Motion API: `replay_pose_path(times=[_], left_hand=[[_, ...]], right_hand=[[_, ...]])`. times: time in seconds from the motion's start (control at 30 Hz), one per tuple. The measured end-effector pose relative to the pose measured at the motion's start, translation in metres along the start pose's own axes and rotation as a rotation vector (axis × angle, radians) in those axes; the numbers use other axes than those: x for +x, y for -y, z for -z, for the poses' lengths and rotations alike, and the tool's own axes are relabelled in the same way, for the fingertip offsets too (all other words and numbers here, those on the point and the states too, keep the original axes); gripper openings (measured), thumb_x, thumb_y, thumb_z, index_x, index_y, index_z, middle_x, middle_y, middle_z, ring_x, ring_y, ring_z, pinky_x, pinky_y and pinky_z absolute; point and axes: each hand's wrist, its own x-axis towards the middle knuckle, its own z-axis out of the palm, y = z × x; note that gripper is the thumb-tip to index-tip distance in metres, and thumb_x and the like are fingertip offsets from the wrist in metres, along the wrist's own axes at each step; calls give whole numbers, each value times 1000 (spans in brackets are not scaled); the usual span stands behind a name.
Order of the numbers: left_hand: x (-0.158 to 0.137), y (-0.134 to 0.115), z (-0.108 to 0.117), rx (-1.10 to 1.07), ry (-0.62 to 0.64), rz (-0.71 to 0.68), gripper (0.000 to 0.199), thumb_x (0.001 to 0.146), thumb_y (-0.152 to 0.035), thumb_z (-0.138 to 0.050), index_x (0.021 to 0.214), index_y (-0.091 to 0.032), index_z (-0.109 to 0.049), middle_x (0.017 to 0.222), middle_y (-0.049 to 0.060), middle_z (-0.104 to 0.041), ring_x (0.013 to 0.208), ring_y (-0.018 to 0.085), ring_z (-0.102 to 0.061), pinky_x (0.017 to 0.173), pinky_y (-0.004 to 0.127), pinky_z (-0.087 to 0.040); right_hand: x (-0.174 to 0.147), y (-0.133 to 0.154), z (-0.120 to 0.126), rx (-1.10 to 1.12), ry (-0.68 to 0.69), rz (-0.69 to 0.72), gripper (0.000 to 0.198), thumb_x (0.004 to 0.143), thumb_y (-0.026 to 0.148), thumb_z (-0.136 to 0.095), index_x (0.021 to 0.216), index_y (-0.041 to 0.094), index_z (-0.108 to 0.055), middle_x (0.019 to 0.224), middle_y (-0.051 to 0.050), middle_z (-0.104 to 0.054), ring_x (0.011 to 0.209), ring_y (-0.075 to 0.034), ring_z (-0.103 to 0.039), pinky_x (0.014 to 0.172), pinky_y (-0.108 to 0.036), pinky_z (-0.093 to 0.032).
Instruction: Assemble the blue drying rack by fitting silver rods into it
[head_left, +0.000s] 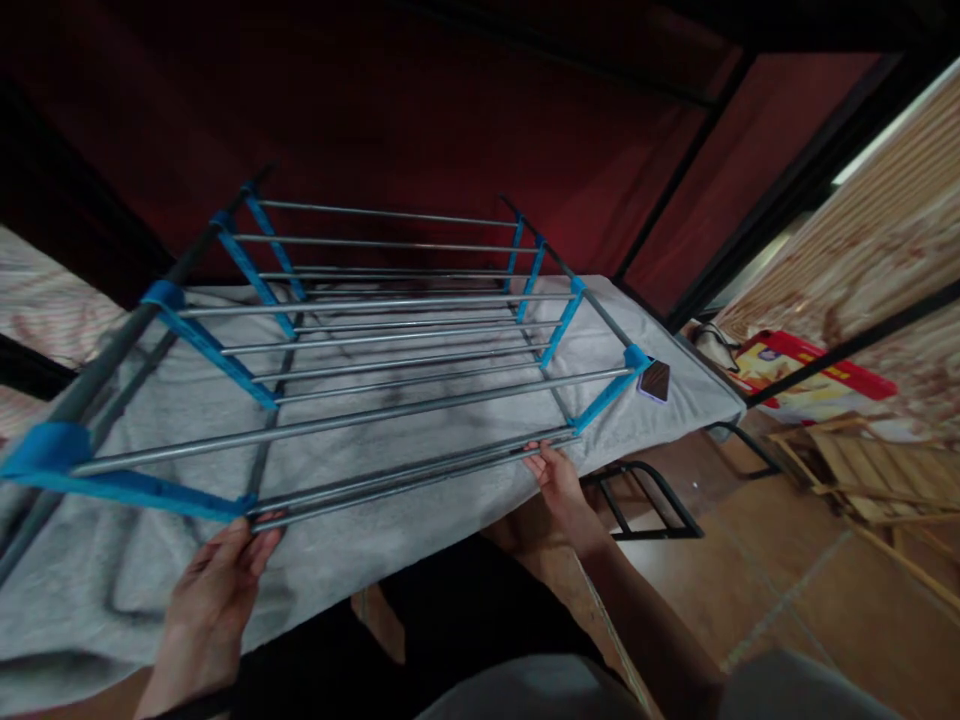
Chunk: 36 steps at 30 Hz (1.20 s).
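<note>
A metal rack (pixel 360 408) with grey bars and blue plastic brackets (pixel 154 490) lies on a grey cloth (pixel 450 510). Along its near edge run thin rods (pixel 412 474), close together. My left hand (pixel 217 575) has its fingers curled round the left end of these rods, beside the lower corner of a blue bracket. Near the right end, the fingers of my right hand (pixel 553 475) close on the same rods, just below another blue bracket. The undersides of the rods are partly hidden by my fingers.
A dark phone (pixel 655 381) rests on the cloth by the rack's right side. Below the cloth's edge are a black metal frame (pixel 649 500) and tiled floor. Folded wooden slats (pixel 877 470) and a red and yellow package (pixel 810 375) lie at the right.
</note>
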Motion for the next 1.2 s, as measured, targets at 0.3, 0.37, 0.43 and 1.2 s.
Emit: replay_pose_path(times=[0.3, 0.37, 0.43, 1.2], left_hand=[[-2, 2, -5, -90, -90, 51, 17, 87, -6, -58, 75, -15, -65, 75, 0, -72, 67, 12, -70, 67, 23, -62], [-3, 3, -2, -102, -55, 45, 16, 87, -6, -58, 77, -15, -67, 79, 2, -73, 70, 12, -71, 69, 24, -63], [-6, 2, -1, -121, -28, 36, 15, 86, -5, -58, 79, -14, -68, 80, 3, -73, 72, 13, -71, 71, 25, -63], [-14, 4, -6, -136, -40, 17, 13, 79, -7, -73, 74, -12, -62, 73, 0, -68, 64, 10, -68, 71, 22, -61]], right_hand=[[1, -2, 6, -39, 43, 14, 20, 68, 23, -81, 75, 22, -63, 85, 0, -73, 89, -16, -71, 92, -35, -57], [3, -3, 9, -50, 33, 11, 20, 69, 24, -82, 74, 22, -63, 86, 0, -73, 90, -16, -71, 93, -35, -57], [4, -4, 11, -53, 32, 7, 20, 69, 23, -82, 74, 22, -63, 85, 0, -73, 90, -16, -70, 94, -36, -57], [4, -3, 16, -116, 38, 15, 23, 70, 29, -83, 82, 22, -65, 86, 0, -74, 90, -16, -71, 95, -37, -57]])
